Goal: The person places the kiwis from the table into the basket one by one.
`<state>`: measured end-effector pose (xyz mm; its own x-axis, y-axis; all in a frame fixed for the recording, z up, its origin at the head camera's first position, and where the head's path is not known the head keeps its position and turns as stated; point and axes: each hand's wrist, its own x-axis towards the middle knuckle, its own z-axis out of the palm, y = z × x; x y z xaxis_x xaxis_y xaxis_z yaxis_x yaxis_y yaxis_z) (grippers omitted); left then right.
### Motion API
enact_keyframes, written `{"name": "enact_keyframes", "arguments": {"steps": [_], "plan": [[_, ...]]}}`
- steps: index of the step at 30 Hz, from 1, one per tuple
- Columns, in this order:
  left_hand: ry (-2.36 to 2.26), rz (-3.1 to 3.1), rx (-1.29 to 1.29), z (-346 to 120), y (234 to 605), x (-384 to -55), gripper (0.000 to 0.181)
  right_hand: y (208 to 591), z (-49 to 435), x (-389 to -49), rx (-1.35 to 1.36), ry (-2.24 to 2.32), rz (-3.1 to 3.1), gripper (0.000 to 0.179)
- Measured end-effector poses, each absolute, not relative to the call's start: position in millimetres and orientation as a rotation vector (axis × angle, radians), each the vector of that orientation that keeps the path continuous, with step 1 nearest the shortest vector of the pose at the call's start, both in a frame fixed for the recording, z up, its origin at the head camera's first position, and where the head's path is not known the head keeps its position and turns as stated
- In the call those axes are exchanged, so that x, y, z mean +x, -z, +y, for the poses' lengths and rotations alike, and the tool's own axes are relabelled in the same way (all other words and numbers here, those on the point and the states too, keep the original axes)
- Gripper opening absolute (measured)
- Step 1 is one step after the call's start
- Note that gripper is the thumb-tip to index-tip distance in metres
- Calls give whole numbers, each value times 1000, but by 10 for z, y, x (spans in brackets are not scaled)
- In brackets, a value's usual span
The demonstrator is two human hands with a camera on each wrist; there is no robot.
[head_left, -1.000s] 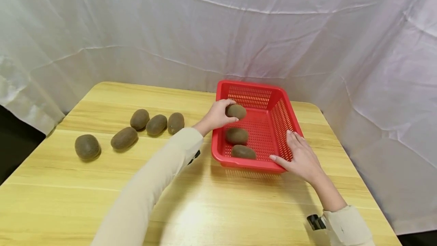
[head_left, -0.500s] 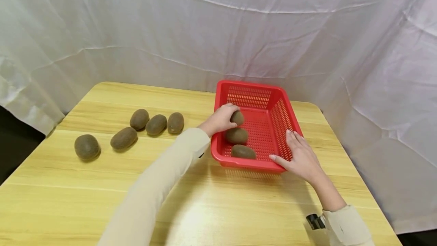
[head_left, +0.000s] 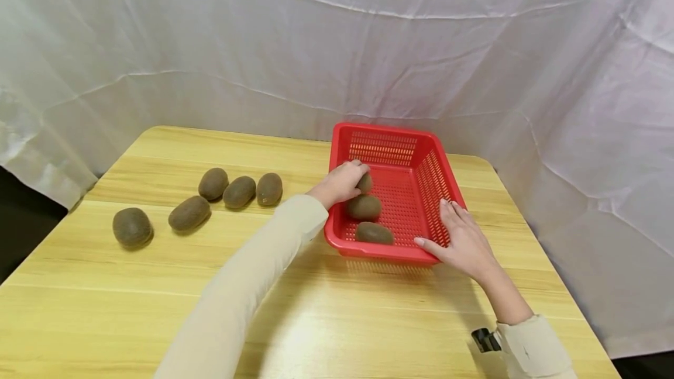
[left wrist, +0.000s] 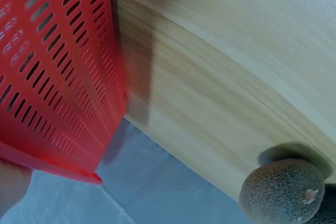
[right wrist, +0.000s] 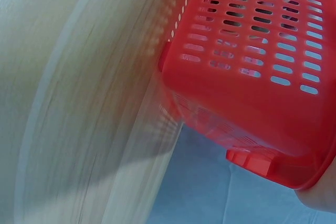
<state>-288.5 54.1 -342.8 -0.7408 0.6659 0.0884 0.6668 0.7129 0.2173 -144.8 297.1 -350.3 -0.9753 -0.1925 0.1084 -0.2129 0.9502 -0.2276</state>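
Note:
In the head view my left hand (head_left: 344,182) reaches over the left rim of a red plastic basket (head_left: 387,255), its fingers curled over a brown kiwi (head_left: 364,183) that is partly hidden behind them. Two more kiwis lie in the basket on that side: one (head_left: 363,207) right beside the hand, another (head_left: 374,233) by the front wall. My right hand (head_left: 466,243) rests on the basket's front right corner, fingers straight along the right side and thumb stretched over the front rim. The right wrist view shows the basket's slotted wall (right wrist: 236,93) from outside.
Several kiwis lie on the wooden table (head_left: 158,297) left of the basket, one (head_left: 133,227) farthest left and one (head_left: 270,189) nearest the basket. A pale cloth (head_left: 295,45) hangs behind and to the right of the table.
My left hand has lowered the kiwi into the basket, behind the two others, and its fingers cover more of it. The right hand has stayed on the basket's corner.

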Motion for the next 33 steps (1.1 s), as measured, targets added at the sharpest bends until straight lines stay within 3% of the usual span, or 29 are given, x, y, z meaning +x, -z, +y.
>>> {"name": "enact_keyframes", "arguments": {"steps": [12,22,33], "plan": [[129,-2937,-1012,582,3427,-2905,39,3498,2965,-1446,319,-371,-3017,95],[277,-2929,-1085,528,3384,-2891,17,3493,2964,-1447,317,-369,-3017,95],[718,-2714,-1009,373,3380,-2797,34,3488,2965,-1445,317,-368,-3023,95]]}}
